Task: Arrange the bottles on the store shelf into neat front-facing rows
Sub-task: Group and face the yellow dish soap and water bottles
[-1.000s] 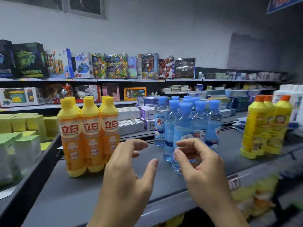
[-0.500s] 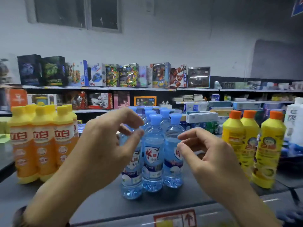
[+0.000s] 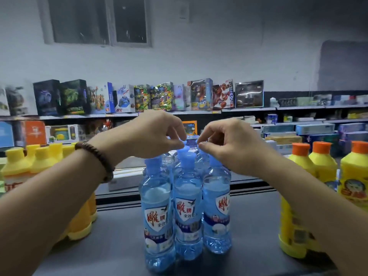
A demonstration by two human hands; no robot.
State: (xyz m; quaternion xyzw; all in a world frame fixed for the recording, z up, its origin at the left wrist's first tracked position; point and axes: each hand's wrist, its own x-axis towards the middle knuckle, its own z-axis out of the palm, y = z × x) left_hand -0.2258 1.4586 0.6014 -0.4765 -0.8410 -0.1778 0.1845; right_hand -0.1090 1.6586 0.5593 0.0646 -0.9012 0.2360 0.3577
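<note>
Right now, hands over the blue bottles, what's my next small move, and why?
Probably pinch the rear caps and pull those blue bottles into line behind the front row: left hand and right hand curl over them, and they look bunched.

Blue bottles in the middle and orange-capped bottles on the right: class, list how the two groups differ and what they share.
The blue bottles are see-through with blue caps; the orange-capped bottles are opaque yellow. The left hand and right hand pinch at blue bottles' caps; neither is at the orange-capped bottles' tops. Both groups stand upright on the dark shelf, labels forward.
</note>
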